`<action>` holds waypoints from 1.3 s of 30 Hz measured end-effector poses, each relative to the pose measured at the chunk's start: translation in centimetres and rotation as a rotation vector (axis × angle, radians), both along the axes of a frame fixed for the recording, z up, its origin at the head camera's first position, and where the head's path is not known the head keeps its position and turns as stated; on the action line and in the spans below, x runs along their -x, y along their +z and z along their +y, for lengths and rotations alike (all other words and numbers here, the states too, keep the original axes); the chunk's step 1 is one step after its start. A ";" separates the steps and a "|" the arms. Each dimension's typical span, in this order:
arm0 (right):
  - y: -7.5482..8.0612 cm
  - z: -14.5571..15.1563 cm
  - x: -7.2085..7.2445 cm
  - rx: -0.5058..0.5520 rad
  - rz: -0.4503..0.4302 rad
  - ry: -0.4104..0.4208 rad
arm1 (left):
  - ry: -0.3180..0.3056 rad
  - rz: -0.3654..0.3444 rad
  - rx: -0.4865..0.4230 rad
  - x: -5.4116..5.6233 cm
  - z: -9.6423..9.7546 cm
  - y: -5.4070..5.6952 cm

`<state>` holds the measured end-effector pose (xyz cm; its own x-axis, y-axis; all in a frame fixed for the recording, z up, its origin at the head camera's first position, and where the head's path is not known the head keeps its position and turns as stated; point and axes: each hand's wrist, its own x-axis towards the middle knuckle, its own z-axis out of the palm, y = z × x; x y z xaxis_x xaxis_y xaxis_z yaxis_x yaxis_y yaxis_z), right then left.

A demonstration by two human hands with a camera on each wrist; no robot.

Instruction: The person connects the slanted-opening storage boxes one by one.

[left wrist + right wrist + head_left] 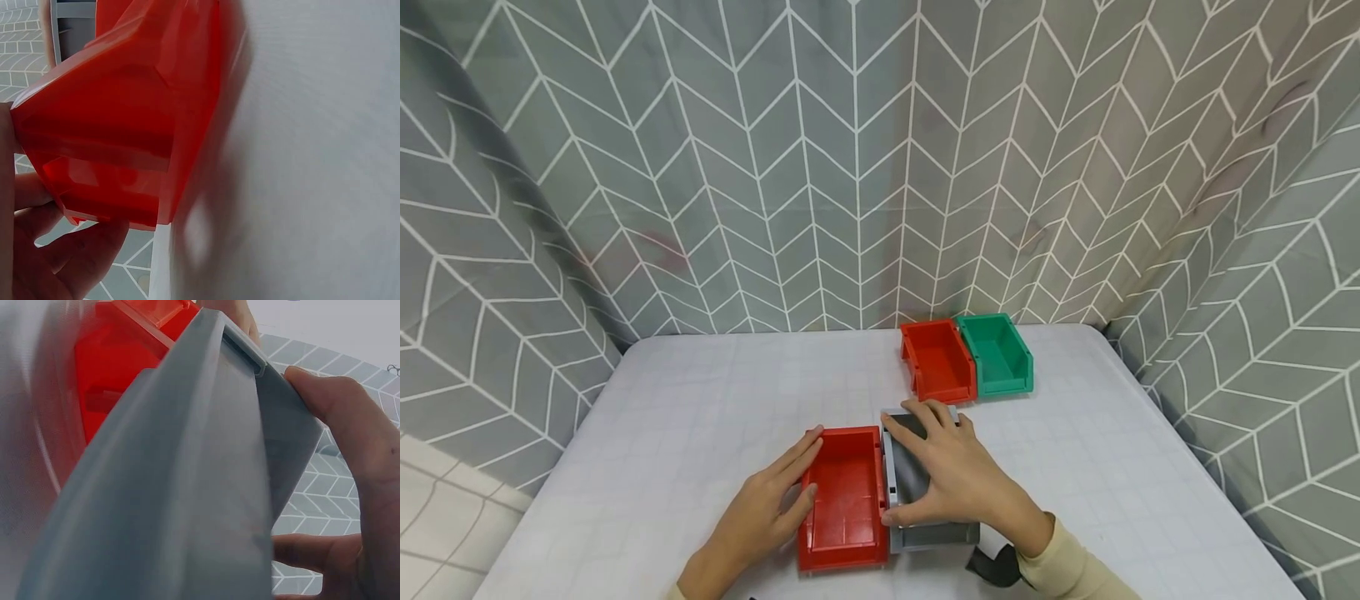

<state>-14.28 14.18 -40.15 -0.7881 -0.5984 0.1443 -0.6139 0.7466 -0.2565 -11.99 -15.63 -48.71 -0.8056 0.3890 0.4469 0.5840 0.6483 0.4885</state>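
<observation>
A red bin (846, 500) sits on the white table (722, 392), close in front of the person, with its hollow facing up. Its long axis runs almost straight away from the person, one short wall near the body and the other toward the patterned curtain (850, 167).

The person's left hand (767, 504) lies along the bin's left side, its extended fingers reaching the far left corner and its thumb on the left rim. It touches the bin without closing round it (the left wrist view shows fingertips against the red plastic).

Just to the right, a gray bin (912, 479) stands long side to long side with the red one, apparently touching it. Its long axis runs the same way, near to far, though it is set slightly farther from the person. The right hand (958, 475) grips it from above, with curved fingers over the far end and the thumb at the near left edge (the hand covers much of the bin, so which end is lower cannot be told).

Farther back and to the right, a second red bin (938, 365) and a green bin (996, 357) stand side by side, their lower fronts toward the person. In the head view, their near ends lie somewhat right of their far ends. A dark item (996, 568), too unclear to identify, lies beside the right sleeve (1063, 562).
</observation>
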 end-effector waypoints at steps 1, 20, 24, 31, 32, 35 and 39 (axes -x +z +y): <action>0.0 0.0 0.0 -0.002 -0.001 -0.003 | 0.001 -0.001 -0.002 0.0 0.0 0.1; -0.4 -0.2 -0.1 0.007 -0.026 -0.035 | 0.013 -0.001 -0.004 -0.2 0.2 0.2; -0.4 -0.2 -0.1 0.006 -0.022 -0.039 | 0.014 -0.003 -0.004 -0.2 0.2 0.3; -0.6 -0.3 0.0 0.013 -0.025 -0.027 | 0.007 0.018 0.007 -0.3 0.1 0.1; -0.6 -0.3 0.0 0.014 -0.026 -0.025 | 0.004 0.020 0.007 -0.4 0.1 0.1; -0.6 -0.4 0.0 0.014 -0.022 -0.024 | 0.010 0.022 0.015 -0.4 0.1 0.1; -0.6 -0.4 0.0 0.016 -0.014 -0.027 | 0.021 0.008 0.025 -0.4 0.2 0.2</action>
<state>-14.29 13.75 -40.75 -0.8060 -0.5745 0.1425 -0.5897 0.7587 -0.2768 -11.60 -15.45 -48.48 -0.8101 0.3829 0.4439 0.5740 0.6722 0.4677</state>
